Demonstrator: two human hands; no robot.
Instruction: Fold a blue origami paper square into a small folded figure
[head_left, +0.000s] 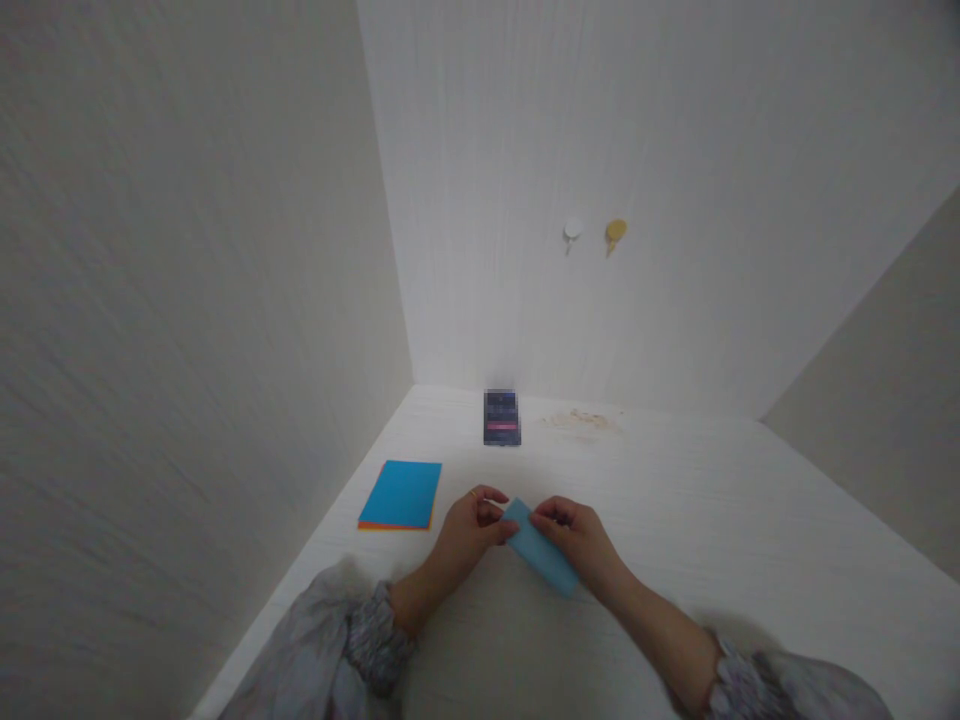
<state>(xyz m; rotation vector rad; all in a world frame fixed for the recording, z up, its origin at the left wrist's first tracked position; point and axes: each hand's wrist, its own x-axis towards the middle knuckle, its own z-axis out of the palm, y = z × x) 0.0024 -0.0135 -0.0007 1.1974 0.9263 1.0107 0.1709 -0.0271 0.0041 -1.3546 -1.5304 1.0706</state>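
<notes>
A light blue piece of folded paper [541,556] slants between my hands, its upper left end higher than its lower right end. My left hand [471,528], with a ring on one finger, pinches the paper's upper left corner between thumb and fingers. On the upper right edge, my right hand [579,540] grips the same paper, thumb on top and fingers curled behind. The fingertips under the paper are partly hidden. To the left of my left hand lies a stack of square coloured paper [401,494], bright blue on top with orange edges showing below.
A phone-like dark device [502,418], blurred, lies at the back of the white table [675,500]. Right of it is a brownish worn patch [581,420]. A white hook [572,230] and a yellow hook [616,232] are on the back wall; walls also stand left and right.
</notes>
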